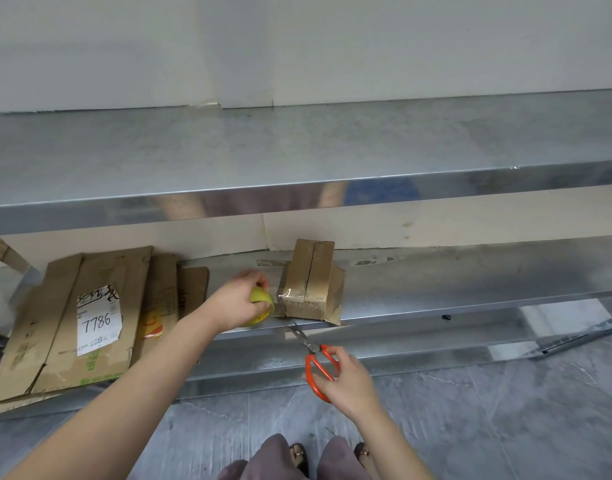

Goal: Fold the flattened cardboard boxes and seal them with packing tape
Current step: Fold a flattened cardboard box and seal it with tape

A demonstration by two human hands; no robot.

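Shelving of bare steel fills the view: a broad upper shelf (297,150) well above both hands and a lower shelf (436,282) at the level of the left hand (237,299). Flattened cardboard boxes (65,306) lie stacked on that lower shelf, off to the outer side of the left forearm, not yet folded. A small folded box (309,278) stands on the shelf just to the inner side of the left hand and above the right hand (346,379). Its long axis runs from the shelf's front edge back toward the wall, and its centre seam runs the same way.

The left hand has its fingers curled round a yellow tape roll (261,299), held just beside the box's near end. The right hand grips orange-handled scissors (315,355) by the loops. The blades point up and away from it, toward the gap between roll and box. A short clear strip of tape (290,294) shines across the box's near end, beside the left fingertips.

This looks like the sealing step on this one box, with the strip laid and waiting to be cut. The next move probably calls for keeping the tape taut with the left hand while the scissors come up to cut close to the roll.
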